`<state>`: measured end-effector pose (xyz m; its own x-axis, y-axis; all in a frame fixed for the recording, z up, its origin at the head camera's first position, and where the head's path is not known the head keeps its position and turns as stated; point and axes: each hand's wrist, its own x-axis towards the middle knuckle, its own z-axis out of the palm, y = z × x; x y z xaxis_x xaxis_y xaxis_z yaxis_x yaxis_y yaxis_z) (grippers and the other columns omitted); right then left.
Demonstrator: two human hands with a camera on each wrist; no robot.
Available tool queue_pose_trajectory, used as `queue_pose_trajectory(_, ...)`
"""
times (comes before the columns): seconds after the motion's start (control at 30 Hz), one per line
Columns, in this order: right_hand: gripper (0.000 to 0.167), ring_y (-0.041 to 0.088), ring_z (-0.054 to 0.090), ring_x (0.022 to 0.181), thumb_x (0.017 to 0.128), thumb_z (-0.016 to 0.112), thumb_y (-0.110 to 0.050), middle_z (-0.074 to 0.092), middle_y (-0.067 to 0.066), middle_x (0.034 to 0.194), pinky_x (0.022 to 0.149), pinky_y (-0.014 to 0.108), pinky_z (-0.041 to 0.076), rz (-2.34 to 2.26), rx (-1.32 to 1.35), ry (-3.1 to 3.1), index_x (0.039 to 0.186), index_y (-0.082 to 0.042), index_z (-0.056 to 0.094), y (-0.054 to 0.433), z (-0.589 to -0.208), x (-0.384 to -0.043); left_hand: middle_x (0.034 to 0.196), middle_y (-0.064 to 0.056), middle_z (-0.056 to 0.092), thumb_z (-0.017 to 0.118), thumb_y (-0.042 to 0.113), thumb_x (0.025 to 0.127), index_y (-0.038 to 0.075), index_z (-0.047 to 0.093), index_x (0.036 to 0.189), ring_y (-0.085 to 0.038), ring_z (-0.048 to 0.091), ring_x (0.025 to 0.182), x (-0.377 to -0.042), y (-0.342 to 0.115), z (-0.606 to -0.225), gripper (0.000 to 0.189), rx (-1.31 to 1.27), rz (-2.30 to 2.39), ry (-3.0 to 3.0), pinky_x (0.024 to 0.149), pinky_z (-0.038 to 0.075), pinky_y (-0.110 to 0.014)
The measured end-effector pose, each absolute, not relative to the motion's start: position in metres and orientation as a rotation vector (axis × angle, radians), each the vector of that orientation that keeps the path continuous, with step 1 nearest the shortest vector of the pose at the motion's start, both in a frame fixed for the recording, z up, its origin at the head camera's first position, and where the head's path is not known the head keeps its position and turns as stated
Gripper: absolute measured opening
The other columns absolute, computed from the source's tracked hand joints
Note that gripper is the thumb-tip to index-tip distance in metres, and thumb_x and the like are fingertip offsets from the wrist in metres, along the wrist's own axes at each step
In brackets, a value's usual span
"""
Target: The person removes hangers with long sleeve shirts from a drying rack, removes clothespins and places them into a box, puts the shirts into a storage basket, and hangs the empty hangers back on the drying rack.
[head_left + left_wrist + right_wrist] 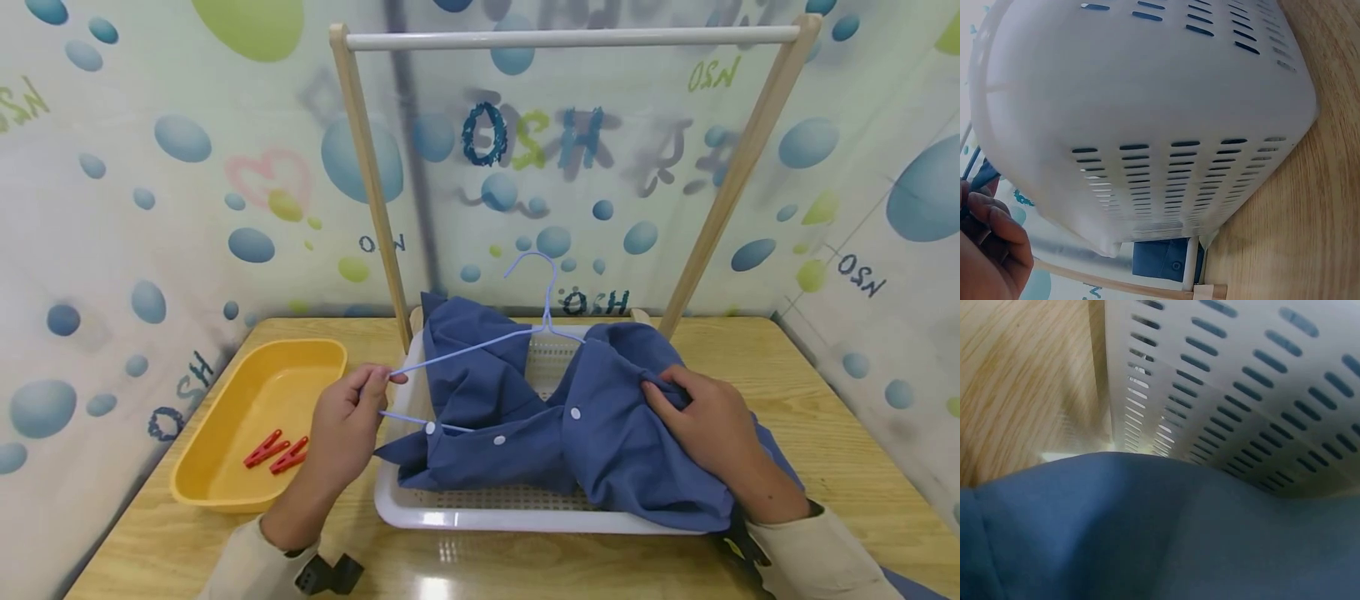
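Observation:
A lavender wire hanger (547, 320) stands hook up over a blue buttoned shirt (480, 454). Its left end is pinched between the thumb and fingers of my left hand (351, 421). The hanger's right arm disappears inside the shirt's right-hand part. My right hand (708, 421) grips the bunched cloth there, thumb on top. Below lies a white slotted basket (525, 522), with the shirt spread across it and over its right edge. In the left wrist view the curled left fingers (1007, 234) show beside the basket wall. Blue cloth hides the right hand in the right wrist view.
A yellow tray (183, 492) with red clothespins (264, 450) stands left of the basket on the wooden table (352, 558). Behind the basket rises a wooden rack with a white crossbar (570, 37). A patterned backdrop closes off the back and sides.

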<state>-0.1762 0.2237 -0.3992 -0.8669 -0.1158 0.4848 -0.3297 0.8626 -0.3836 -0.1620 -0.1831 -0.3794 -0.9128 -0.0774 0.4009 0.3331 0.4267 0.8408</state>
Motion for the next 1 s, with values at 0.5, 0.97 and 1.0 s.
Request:
queue_pose_trajectory(0.5, 0.011, 0.009, 0.049, 0.057, 0.090, 0.072, -0.022, 0.063, -0.001, 0.067, 0.054, 0.027, 0.037, 0.644, 0.331, -2.586, 0.085, -0.013, 0.068, 0.2248, -0.4004, -0.1774, 0.063, -0.001, 0.046, 0.052, 0.020, 0.105, 0.006, 0.073, 0.102, -0.014, 0.044, 0.051, -0.1624, -0.1871, -0.3786, 0.026, -0.201, -1.476, -2.318, 0.047, 0.039, -0.025)
queue_pose_trajectory(0.97, 0.011, 0.010, 0.052, 0.059, 0.091, 0.072, -0.024, 0.067, 0.001, 0.071, 0.056, 0.028, 0.039, 0.661, 0.311, -2.611, 0.085, -0.014, 0.070, 0.2251, -0.4003, -0.1780, 0.063, -0.003, 0.047, 0.051, 0.024, 0.106, 0.006, 0.073, 0.101, -0.015, 0.045, 0.052, -0.1625, -0.1894, -0.3744, 0.029, -0.174, -1.489, -2.321, 0.048, 0.041, -0.024)
queue_pose_trajectory(1.0, 0.011, 0.010, 0.052, 0.059, 0.091, 0.072, -0.024, 0.067, 0.001, 0.070, 0.056, 0.028, 0.039, 0.660, 0.311, -2.612, 0.085, -0.014, 0.070, 0.2251, -0.4002, -0.1779, 0.064, -0.004, 0.047, 0.051, 0.023, 0.106, 0.006, 0.073, 0.101, -0.015, 0.045, 0.052, -0.1622, -0.1894, -0.3738, 0.029, -0.172, -1.496, -2.319, 0.048, 0.041, -0.024)
